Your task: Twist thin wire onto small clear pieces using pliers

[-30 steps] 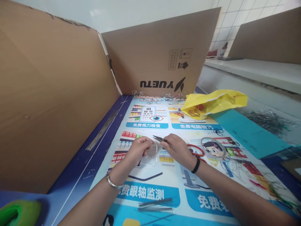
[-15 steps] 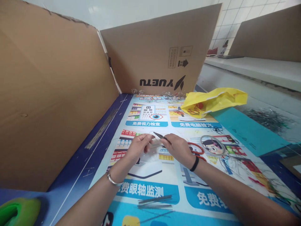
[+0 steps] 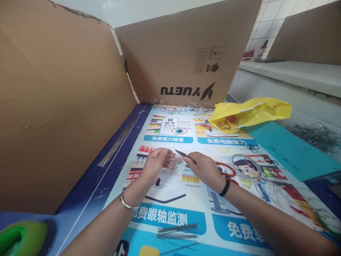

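Observation:
My right hand [image 3: 204, 167] is wrapped round the middle of a pair of scissors [image 3: 226, 170]. Their dark pointed tips stick out toward the left, and the red-orange handle loops show behind the hand. Close to the tips, my left hand [image 3: 160, 160] has thumb and index finger pinched together on a thin wire, whose faint curve shows between the hands. The other left fingers are curled loosely. Both hands are just above a printed poster sheet [image 3: 176, 199]. A small bundle of dark straight wires [image 3: 177, 232] lies nearer to me.
Cardboard panels stand at the left [image 3: 66, 106] and back [image 3: 181, 60]. A yellow bag [image 3: 255, 112] lies at the back right beside a teal sheet [image 3: 295, 153] and a heap of wire scraps [image 3: 315, 137]. Green tape [image 3: 29, 236] sits front left; straight wires [image 3: 115, 144] lie along the left.
My hands have drawn slightly apart, and the left fingers have opened out a little while the pinch stays. The scissors remain in my right hand. The view has shifted slightly.

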Action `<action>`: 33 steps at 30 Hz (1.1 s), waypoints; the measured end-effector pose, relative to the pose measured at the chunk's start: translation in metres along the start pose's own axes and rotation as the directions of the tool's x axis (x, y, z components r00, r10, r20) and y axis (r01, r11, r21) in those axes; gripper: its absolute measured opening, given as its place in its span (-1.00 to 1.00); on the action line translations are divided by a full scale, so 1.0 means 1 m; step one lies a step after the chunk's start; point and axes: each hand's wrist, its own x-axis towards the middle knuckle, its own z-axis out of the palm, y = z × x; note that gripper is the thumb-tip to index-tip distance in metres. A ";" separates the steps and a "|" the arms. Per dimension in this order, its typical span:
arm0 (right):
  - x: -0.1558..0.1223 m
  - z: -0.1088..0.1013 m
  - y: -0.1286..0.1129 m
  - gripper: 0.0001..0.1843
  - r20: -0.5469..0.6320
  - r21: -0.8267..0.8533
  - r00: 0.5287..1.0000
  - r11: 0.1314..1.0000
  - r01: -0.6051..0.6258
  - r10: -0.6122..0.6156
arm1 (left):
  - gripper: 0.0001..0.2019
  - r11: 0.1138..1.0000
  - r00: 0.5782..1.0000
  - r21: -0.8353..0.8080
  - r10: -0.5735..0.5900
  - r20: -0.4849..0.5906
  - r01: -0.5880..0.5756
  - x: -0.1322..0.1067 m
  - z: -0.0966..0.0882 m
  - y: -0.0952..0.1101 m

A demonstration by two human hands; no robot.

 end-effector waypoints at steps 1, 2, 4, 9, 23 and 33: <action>0.000 0.000 -0.001 -0.61 0.003 0.012 1.000 1.000 -0.001 0.001 | -0.70 0.999 1.000 -0.027 -0.019 0.007 0.019 0.000 0.000 0.001; 0.000 0.000 -0.001 -0.61 0.007 0.021 1.000 1.000 -0.001 0.001 | -0.71 0.998 0.999 -0.055 -0.037 0.016 0.038 0.000 -0.001 0.002; 0.000 0.000 -0.003 -0.61 0.010 0.033 1.000 0.999 0.000 -0.001 | -0.72 0.993 0.998 -0.097 -0.057 0.038 0.061 0.000 -0.002 0.003; 0.002 0.000 -0.005 -0.62 0.006 0.022 1.000 1.000 0.007 -0.007 | -0.74 1.000 1.000 -0.002 0.005 0.015 -0.005 0.004 -0.009 0.011; 0.001 -0.023 -0.019 -0.58 0.264 -0.349 0.963 0.924 0.154 -0.061 | -0.86 0.913 0.984 -0.402 0.002 -0.179 -0.075 0.031 -0.050 0.002; 0.027 -0.036 -0.029 -0.47 0.505 -0.381 0.860 0.913 0.143 0.076 | -0.87 0.895 0.986 -0.437 0.015 -0.164 -0.086 0.016 -0.020 -0.010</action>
